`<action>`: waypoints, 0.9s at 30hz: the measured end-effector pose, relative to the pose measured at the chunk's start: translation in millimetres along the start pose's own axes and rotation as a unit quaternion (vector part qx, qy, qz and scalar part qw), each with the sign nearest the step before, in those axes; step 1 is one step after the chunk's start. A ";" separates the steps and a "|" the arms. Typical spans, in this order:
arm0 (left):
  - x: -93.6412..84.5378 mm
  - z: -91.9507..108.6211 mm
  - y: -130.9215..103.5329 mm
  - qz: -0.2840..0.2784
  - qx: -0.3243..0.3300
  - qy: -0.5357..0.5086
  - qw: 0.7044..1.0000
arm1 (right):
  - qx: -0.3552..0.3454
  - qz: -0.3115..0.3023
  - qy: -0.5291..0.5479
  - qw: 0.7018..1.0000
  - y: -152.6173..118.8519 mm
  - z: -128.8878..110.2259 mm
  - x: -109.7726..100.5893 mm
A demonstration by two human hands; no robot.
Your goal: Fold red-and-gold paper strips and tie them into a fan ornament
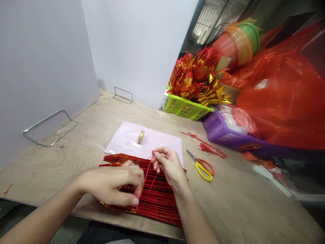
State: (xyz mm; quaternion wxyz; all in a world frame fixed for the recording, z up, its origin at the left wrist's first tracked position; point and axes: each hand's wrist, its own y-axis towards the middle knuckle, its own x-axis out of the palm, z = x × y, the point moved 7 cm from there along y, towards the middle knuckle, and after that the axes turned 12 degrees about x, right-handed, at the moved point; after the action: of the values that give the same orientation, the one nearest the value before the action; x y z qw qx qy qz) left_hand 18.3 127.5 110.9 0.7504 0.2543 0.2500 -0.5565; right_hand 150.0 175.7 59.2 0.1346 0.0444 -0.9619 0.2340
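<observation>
A stack of folded red paper pieces with gold print (152, 200) lies near the table's front edge, under both hands. My right hand (169, 166) pinches a thin red string (148, 173) between thumb and fingertips above the stack's far side. From there the string slants down across the folds in two strands. My left hand (122, 183) rests over the stack's left part, its fingers curled, with thumb and forefinger at the nearer strand; the exact grip is partly hidden.
Scissors with yellow and orange handles (204, 169) lie right of the stack. Beyond it are a pink sheet (162, 139), a tape roll (141, 136) and loose red strings (208, 147). A green basket (186, 107) and a purple basket (228, 137) stand at back right. Wire stands (50, 128) are left.
</observation>
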 end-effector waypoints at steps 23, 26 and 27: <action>-11.0 -104.1 46.2 0.285 -0.110 -0.207 0.929 | -0.175 0.201 -0.442 0.856 -17.1 -22.7 7.7; -11.4 -108.2 45.9 0.303 -0.113 -0.255 0.911 | -0.171 0.250 -0.528 0.793 -19.9 -25.4 12.8; -12.1 -108.7 45.5 0.307 -0.113 -0.268 0.906 | -0.157 0.261 -0.557 0.773 -19.6 -25.2 14.4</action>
State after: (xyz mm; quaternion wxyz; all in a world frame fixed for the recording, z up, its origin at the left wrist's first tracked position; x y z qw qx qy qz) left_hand 48.9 219.3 42.5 0.9466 0.0739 0.0101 -0.3136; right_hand 145.1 169.6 93.4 -0.4857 -0.1072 -0.8666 0.0403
